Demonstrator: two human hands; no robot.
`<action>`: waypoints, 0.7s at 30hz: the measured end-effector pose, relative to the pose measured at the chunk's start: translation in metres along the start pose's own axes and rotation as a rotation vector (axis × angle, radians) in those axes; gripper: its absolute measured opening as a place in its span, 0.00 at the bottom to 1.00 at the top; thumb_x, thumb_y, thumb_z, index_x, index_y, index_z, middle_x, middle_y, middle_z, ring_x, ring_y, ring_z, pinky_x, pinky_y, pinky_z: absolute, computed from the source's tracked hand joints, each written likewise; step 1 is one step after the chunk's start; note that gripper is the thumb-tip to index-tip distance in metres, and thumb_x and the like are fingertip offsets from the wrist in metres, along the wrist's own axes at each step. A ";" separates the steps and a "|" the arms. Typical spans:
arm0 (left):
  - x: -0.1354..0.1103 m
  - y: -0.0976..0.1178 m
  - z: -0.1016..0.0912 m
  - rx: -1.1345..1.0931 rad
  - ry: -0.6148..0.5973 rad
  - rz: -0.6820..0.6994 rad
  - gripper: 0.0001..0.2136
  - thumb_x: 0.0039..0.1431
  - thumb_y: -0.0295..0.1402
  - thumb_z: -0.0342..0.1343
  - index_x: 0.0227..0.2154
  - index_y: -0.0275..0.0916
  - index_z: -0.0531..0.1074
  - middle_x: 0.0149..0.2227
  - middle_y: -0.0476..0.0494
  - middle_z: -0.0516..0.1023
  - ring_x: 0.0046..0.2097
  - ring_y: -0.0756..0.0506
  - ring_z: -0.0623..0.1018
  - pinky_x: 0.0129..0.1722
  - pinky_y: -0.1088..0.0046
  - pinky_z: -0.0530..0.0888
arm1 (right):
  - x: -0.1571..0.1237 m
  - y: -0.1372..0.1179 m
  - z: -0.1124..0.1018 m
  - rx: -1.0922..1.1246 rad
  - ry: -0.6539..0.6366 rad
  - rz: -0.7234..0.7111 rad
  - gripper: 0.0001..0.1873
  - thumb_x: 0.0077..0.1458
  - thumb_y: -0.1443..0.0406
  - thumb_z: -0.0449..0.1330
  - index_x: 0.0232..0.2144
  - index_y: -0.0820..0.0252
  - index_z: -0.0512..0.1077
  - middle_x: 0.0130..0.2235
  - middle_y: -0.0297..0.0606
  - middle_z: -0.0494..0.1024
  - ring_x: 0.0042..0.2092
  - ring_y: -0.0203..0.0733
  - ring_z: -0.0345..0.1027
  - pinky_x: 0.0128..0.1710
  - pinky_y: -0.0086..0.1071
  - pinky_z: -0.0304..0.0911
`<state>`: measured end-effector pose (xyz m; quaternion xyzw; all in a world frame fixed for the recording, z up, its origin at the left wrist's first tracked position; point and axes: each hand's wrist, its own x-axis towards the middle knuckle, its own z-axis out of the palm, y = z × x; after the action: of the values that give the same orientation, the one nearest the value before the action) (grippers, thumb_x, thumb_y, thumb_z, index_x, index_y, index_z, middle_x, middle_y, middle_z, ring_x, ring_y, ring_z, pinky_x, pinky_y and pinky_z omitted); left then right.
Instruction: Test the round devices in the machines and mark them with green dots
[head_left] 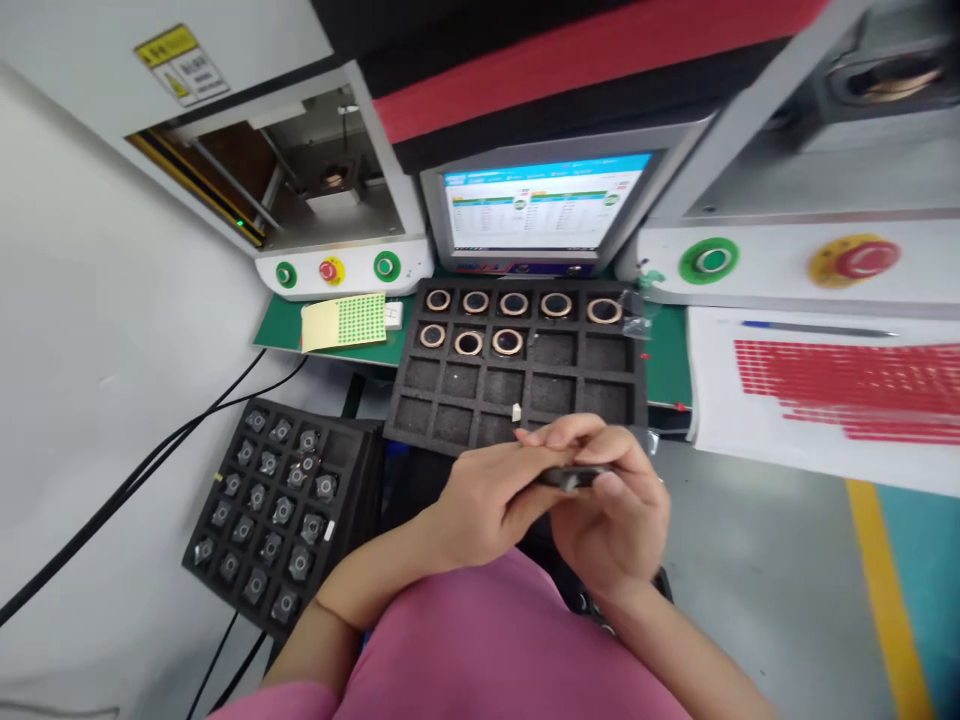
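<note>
My left hand (487,500) and my right hand (615,500) meet in front of my body, near the front edge of a black foam tray. Between their fingers is a small dark flat part (574,477), seen nearly edge-on, and both hands pinch it. My fingers cover much of it, so its exact kind cannot be made out. Just beyond the hands, the foam tray (517,390) holds several round gold-rimmed parts (508,342) in its back two rows. A small white piece (516,412) lies on this tray near my fingertips.
A second foam tray (330,455) with several dark square parts sits lower left. Behind stand a monitor (544,210) and machine bays with green buttons (386,265) and red buttons (330,270). Green dot stickers (360,320) lie left; red stickers (847,385) and a pen (817,328) lie right.
</note>
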<state>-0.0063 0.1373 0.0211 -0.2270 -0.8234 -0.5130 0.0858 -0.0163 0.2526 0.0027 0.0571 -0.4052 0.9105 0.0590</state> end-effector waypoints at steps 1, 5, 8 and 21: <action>-0.001 0.000 0.001 -0.002 -0.007 -0.010 0.11 0.68 0.33 0.50 0.44 0.33 0.74 0.41 0.37 0.82 0.43 0.44 0.82 0.45 0.69 0.79 | -0.001 0.000 -0.003 0.004 0.020 0.009 0.03 0.56 0.64 0.61 0.31 0.57 0.74 0.34 0.35 0.73 0.39 0.38 0.74 0.45 0.36 0.74; -0.005 -0.002 -0.002 -0.326 -0.124 -0.350 0.10 0.66 0.34 0.53 0.45 0.37 0.73 0.39 0.41 0.81 0.38 0.45 0.82 0.40 0.70 0.79 | -0.005 -0.001 -0.020 -0.034 -0.077 0.196 0.10 0.55 0.62 0.60 0.38 0.55 0.78 0.40 0.41 0.76 0.38 0.43 0.75 0.32 0.33 0.74; -0.013 -0.008 -0.012 -0.845 -0.258 -0.618 0.21 0.63 0.36 0.57 0.58 0.41 0.62 0.29 0.49 0.78 0.27 0.48 0.80 0.31 0.72 0.77 | -0.009 0.001 -0.035 -0.184 -0.157 0.266 0.21 0.53 0.62 0.60 0.50 0.54 0.76 0.50 0.48 0.76 0.44 0.49 0.75 0.32 0.36 0.74; -0.050 -0.030 -0.026 -1.586 -0.324 -0.913 0.41 0.53 0.42 0.67 0.66 0.36 0.55 0.28 0.45 0.79 0.19 0.54 0.69 0.19 0.81 0.62 | -0.007 0.027 -0.039 -0.471 -0.560 -0.151 0.21 0.50 0.69 0.65 0.48 0.51 0.78 0.38 0.42 0.82 0.36 0.50 0.75 0.31 0.42 0.68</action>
<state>0.0215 0.0888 -0.0096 0.0580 -0.2435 -0.8719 -0.4209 -0.0161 0.2634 -0.0436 0.3183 -0.5986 0.7347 0.0245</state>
